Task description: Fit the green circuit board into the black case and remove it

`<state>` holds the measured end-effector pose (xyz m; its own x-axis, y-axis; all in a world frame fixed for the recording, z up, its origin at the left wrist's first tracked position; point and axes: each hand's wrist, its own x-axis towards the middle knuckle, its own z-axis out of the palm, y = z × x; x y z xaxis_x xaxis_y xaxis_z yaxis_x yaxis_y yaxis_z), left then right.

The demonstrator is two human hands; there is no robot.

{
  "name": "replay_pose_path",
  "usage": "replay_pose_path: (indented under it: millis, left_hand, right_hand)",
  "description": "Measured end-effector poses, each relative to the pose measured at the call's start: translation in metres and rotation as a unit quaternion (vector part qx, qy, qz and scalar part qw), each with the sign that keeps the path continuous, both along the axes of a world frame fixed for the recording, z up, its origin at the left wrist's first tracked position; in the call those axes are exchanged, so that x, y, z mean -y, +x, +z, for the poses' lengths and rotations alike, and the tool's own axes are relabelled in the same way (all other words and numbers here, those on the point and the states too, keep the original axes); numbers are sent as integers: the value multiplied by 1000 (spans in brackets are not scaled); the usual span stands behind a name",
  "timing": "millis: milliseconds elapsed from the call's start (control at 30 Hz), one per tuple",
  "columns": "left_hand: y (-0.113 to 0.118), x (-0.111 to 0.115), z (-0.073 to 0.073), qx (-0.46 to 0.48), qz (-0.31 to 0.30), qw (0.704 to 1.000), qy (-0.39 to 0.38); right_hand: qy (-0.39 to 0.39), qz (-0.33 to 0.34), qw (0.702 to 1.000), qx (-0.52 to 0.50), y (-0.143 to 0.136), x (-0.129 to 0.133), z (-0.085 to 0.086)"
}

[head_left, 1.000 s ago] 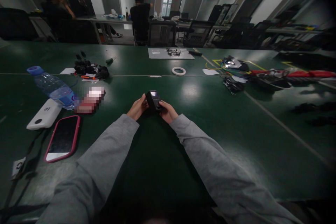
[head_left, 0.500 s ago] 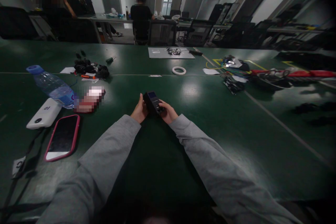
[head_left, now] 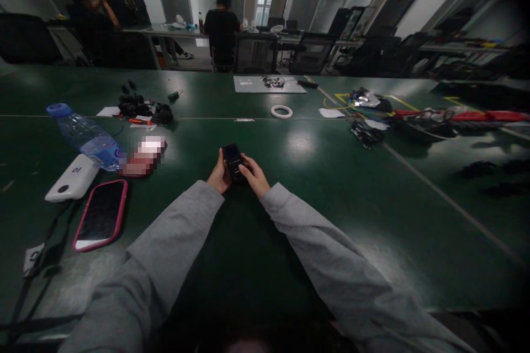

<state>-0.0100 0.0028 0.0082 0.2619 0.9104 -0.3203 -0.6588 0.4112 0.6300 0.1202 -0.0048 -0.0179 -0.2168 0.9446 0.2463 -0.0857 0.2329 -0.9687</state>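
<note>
A small black handheld device [head_left: 233,157] with a dark screen and a few small buttons is held above the green table [head_left: 248,242]. My left hand [head_left: 219,176] is closed around its left side, with the thumb along the edge. My right hand [head_left: 254,175] grips the right side, and its thumb lies over the lower front by the buttons. The device's back and the fingers behind it are hidden. To the left lie a phone in a pink-red case [head_left: 101,214], a white power bank [head_left: 73,179] and a tilted plastic water bottle [head_left: 85,135].
Beyond the hands lies a white ring [head_left: 281,111], with a grey board [head_left: 246,84] farther back. Black parts [head_left: 144,109] sit at the left. Wires and tools [head_left: 368,100] are spread on the right. Two people [head_left: 222,22] sit at the far desks.
The device has turned more upright and its front faces me more. My right hand has shifted left, and its thumb has moved onto the front.
</note>
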Motion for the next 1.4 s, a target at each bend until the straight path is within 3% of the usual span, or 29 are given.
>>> replay_pose_path:
  millis: [267,467,667,1000,1400]
  left_hand:
    - [2,0,0,-38,19,999,-14]
    - [3,0,-4,-46,41,998,16]
    - [2,1,-5,-44,26,998,40]
    - [0,5,2,-40,13,999,6]
    - [0,2,-3,-46,28,999,4]
  right_hand:
    - [124,-130,970,161,-5,14,-1]
    - [231,-253,914,220,-8,18,1]
    - [274,-212,907,238,-10,23,7]
    - [222,-143,926,269,-8,25,10]
    - [229,-136,927,263,-9,25,9]
